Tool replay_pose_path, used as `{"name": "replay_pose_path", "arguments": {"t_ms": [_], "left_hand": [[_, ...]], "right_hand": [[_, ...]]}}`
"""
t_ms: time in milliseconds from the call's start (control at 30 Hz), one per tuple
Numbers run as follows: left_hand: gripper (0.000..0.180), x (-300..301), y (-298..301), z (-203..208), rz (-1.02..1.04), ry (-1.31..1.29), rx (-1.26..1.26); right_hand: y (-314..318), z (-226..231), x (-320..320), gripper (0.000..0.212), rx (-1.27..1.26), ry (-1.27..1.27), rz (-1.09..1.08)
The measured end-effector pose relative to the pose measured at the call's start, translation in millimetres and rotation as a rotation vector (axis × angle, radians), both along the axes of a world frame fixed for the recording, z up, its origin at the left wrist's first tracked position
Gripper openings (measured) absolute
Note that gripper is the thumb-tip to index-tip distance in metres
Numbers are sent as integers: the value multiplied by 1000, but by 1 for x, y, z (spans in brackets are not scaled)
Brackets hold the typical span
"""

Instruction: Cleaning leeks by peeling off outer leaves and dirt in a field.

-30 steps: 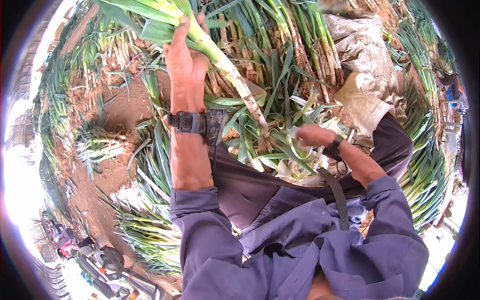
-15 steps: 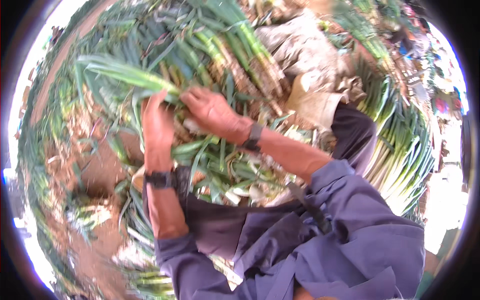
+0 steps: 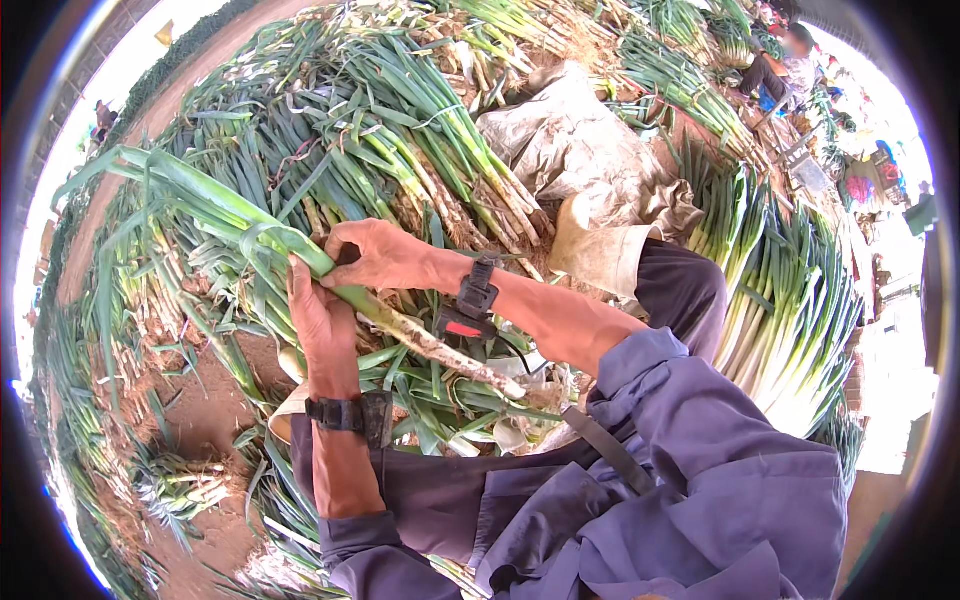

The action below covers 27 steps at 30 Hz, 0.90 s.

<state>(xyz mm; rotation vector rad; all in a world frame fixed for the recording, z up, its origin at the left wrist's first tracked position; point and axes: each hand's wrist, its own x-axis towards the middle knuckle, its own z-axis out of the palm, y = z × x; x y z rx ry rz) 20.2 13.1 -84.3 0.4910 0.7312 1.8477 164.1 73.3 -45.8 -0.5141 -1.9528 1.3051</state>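
Between the two hands, one long leek (image 3: 290, 243) lies aslant, the left hand (image 3: 327, 325) gripping it from the near side and the right hand (image 3: 388, 258) pinching it just beside, fingertips on the green sheath. Long axis runs from leafy tops, out beyond the left hand, down to the pale root end below the right wrist, right hand nearer that end. Beneath the hands, loose leaves (image 3: 425, 400); well off to their right, a fanned leek pile (image 3: 775, 310).
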Motion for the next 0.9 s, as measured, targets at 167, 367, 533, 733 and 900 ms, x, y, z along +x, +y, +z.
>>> {"name": "replay_pose_path", "arguments": {"t_ms": [167,367,533,733,900], "left_hand": [[28,-30,-13,-9,38,43,-27],[46,-32,-2,16,285,123,-48],[47,-77,-31,7,445,146,8],[44,-74,-37,11,418,263,30],[30,-83,-54,16,477,162,-98]], "right_hand": [[-37,4,-26,17,402,-42,-118],[-29,-7,22,28,-81,0,-166],[-52,-78,75,22,-486,-256,-136],[-104,-250,190,27,7,-1482,119],[-78,-105,73,40,30,-537,-61]]}}
